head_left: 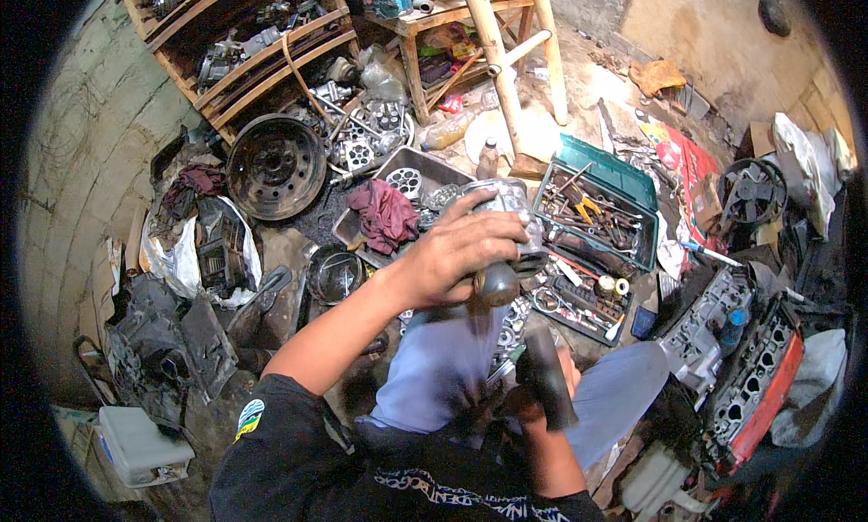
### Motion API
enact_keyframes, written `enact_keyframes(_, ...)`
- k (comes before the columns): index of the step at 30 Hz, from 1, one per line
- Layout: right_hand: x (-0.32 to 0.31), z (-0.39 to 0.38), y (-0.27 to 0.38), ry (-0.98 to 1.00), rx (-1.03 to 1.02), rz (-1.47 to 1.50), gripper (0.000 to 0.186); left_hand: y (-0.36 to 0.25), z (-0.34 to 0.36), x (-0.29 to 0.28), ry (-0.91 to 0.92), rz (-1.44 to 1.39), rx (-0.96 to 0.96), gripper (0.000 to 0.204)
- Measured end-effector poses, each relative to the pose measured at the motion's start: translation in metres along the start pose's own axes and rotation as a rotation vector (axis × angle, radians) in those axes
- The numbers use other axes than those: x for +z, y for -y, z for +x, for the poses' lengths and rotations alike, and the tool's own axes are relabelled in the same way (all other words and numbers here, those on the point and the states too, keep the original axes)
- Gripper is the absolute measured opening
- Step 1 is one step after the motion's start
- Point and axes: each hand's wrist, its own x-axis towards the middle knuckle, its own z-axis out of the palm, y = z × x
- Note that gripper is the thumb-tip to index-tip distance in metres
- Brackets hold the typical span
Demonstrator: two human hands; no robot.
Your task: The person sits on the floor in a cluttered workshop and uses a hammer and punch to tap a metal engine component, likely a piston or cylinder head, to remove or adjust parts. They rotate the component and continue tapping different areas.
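- Just left of the open green plastic toolbox (604,171), our left hand (452,255) lies over a grey cast-metal engine part (508,216), fingers curled and clamped on its top; the part sits above our knees.
- Below the toolbox, nearer our body, our right hand (542,377) is closed around a dark, blurred tool handle (542,370); we cannot tell what kind of tool it is.
- Left of the toolbox, crowding the part, lie one maroon rag (384,214) in a grey metal tray (436,167), one small round metal bowl (333,274), and farther off one dark steel wheel rim (275,166).
- We count one toolbox, its lid raised and its lower tray of sockets touching our right knee.
- Right of the toolbox stand two grey cylinder heads (755,377); one has a red edge.
- Behind the toolbox rise two pale bamboo poles (493,52).
- Free floor shows only as a pale patch behind the toolbox, about the poles; elsewhere parts hem us in.
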Motion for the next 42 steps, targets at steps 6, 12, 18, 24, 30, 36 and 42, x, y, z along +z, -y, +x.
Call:
enact_keyframes(6, -0.008, -0.038, -0.005, 0.062, 0.219, 0.294, 0.014, -0.007, -0.006, 0.001, 0.068, 0.076, 0.044, 0.042)
enact_keyframes(12, 0.011, -0.001, -0.004, 0.073, -0.097, 0.063, 0.031, 0.002, -0.010, -0.005, -0.033, 0.002, -0.035, 0.043)
enact_keyframes(18, 0.032, -0.045, -0.036, -0.013, 0.580, 0.741, 0.078, -0.007, -0.010, 0.002, 0.067, 0.145, 0.023, 0.034)
enact_keyframes(24, 0.012, -0.030, -0.034, 0.324, 0.677, 0.663, 0.072, -0.010, -0.005, 0.002, 0.086, 0.151, -0.006, 0.034)
enact_keyframes(30, 0.013, -0.005, -0.018, 0.399, 0.523, 0.493, 0.052, -0.012, -0.004, 0.002, 0.075, 0.134, -0.011, 0.037)
enact_keyframes(36, 0.019, 0.001, -0.018, 0.236, 0.118, 0.477, 0.059, -0.011, -0.006, 0.003, 0.076, 0.143, -0.009, 0.038)
enact_keyframes(42, 0.022, 0.016, -0.014, 0.157, -0.024, 0.426, 0.066, -0.012, -0.006, 0.002, 0.062, 0.145, -0.019, 0.039)
